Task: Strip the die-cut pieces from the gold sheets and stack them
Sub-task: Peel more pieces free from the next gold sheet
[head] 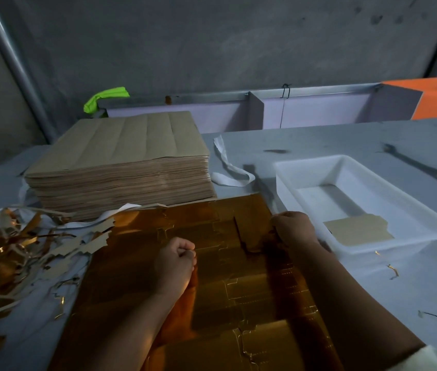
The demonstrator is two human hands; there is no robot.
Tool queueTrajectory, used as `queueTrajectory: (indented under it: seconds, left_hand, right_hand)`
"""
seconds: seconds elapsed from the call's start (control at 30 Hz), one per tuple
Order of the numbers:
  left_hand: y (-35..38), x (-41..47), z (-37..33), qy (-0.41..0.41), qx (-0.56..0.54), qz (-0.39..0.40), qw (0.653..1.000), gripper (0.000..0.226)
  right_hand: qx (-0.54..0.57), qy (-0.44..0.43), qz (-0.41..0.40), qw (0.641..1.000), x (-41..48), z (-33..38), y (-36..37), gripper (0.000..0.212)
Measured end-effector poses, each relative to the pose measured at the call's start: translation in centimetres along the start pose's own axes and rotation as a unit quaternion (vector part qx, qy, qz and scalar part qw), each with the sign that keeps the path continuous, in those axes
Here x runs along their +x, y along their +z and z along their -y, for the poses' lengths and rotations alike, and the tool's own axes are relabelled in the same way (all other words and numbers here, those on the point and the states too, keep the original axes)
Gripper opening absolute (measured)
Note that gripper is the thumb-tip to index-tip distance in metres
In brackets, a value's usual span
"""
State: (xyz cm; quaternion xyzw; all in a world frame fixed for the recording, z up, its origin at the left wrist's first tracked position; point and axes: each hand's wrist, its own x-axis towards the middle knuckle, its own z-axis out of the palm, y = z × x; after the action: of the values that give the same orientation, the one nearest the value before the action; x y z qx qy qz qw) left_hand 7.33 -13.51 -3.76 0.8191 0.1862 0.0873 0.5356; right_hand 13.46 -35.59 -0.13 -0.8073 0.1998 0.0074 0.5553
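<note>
Head view: gold sheet (212, 290) lies flat on the grey table (372, 135), front & centre, shiny side up, die-cut lines visible across it. L hand (175, 259) is curled into a fist, knuckles down on the sheet's middle, nothing seen in it. R hand (293, 228) has fingers curled over the sheet's right edge, gripping it where a bit of the foil stands lifted & creased. White plastic tray (367, 167) sits just right of the sheet, near the R hand; one die-cut piece (359, 229) lies flat in its near end, brown side up. Tall stack of brown sheets (121, 162) at back left, its near edge touching the gold sheet's far edge. Heap of scrap strips (11, 253), gold & brown, on the left of the table. Loose white strap (228, 167) between stack & tray. A few small gold slivers (393, 270) on the table below the tray
</note>
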Motion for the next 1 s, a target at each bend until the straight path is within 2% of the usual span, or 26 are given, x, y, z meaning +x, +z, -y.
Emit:
queueTrajectory:
  seconds: [0.1,0.2,0.3,0.33,0.43,0.53,0.67,0.77,0.8,0.9,1.0]
  left_hand:
    - [0.0,0.0,-0.1,0.001,-0.002,-0.005,1.000,0.015]
    - [0.0,0.0,0.0,0.001,-0.003,-0.006,1.000,0.015]
    - [-0.2,0.1,0.0,-0.009,-0.023,0.006,1.000,0.014]
    - [-0.4,0.1,-0.2,-0.014,-0.033,0.014,0.999,0.014]
    - [-1.4,0.3,-0.8,-0.005,-0.044,0.037,0.998,0.016]
    - [-3.0,0.2,-1.2,0.068,0.036,0.090,0.993,0.023]
    - [-5.2,-0.5,-0.5,0.143,0.198,0.198,0.949,0.032]
    - [-6.2,-1.1,0.4,0.175,0.275,0.216,0.920,0.033]
    - [-6.5,-1.3,0.6,0.184,0.288,0.217,0.914,0.033]
    - [-6.8,-1.9,0.9,0.209,0.318,0.210,0.900,0.033]
    - [-6.8,-2.2,1.1,0.220,0.328,0.206,0.895,0.032]
  right_hand:
    - [-0.109,-0.043,0.004,0.993,-0.4,0.1,-0.1,0.019]
    - [-0.274,-0.117,-0.038,0.954,-1.3,0.4,0.0,0.025]
    - [-0.329,-0.182,-0.053,0.925,-2.5,0.6,0.4,0.027]
    - [-0.340,-0.204,-0.023,0.918,-2.9,0.7,0.7,0.023]
    - [-0.361,-0.251,0.144,0.887,-4.8,1.0,1.9,0.015]
    - [-0.385,-0.266,0.251,0.847,-7.0,0.7,3.4,0.014]
    - [-0.456,-0.290,0.267,0.798,-8.9,0.3,4.7,0.022]
    - [-0.530,-0.323,0.252,0.743,-9.7,0.1,5.0,0.030]
    - [-0.533,-0.323,0.251,0.741,-9.9,0.0,5.1,0.031]
    - [-0.500,-0.304,0.251,0.771,-10.2,0.0,5.2,0.031]
    - [-0.491,-0.298,0.248,0.780,-10.2,-0.2,5.2,0.029]
